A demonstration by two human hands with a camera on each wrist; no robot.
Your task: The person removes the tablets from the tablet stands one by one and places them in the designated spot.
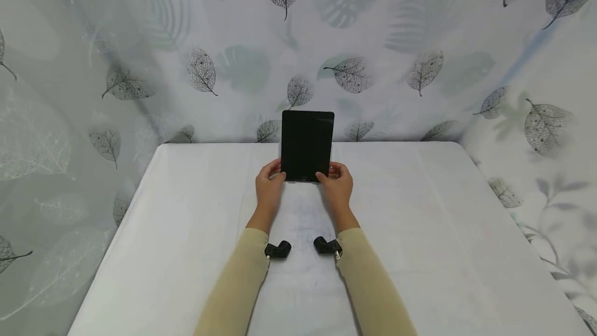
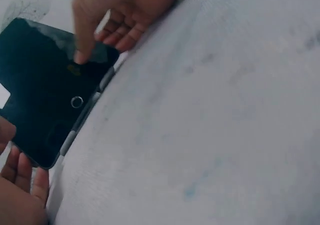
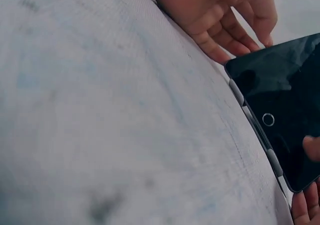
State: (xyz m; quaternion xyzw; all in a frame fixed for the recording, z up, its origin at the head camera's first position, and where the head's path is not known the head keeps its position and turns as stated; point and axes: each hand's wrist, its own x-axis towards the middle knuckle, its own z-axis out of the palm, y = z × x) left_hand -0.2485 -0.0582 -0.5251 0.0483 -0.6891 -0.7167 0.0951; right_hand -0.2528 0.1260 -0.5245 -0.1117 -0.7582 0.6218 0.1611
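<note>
A black tablet [image 1: 307, 145] with a round home button [image 2: 76, 102] faces me at the far side of the table, its screen dark. Along its lower edge, light grey tabs [image 3: 275, 162] show close over the cloth. My left hand [image 1: 269, 186] grips the lower left corner, thumb at the front edge and fingers at the side. On the lower right, my right hand [image 1: 338, 186] holds the other corner, with its thumb [image 2: 83, 55] on the glass. The fingers behind the tablet are partly hidden.
White cloth covers the table [image 1: 196, 232]. A leaf-patterned curtain [image 1: 242, 40] hangs behind and along both sides, with the tablet's top overlapping it. Black wrist mounts [image 1: 279, 249] sit on the inner side of both sleeves.
</note>
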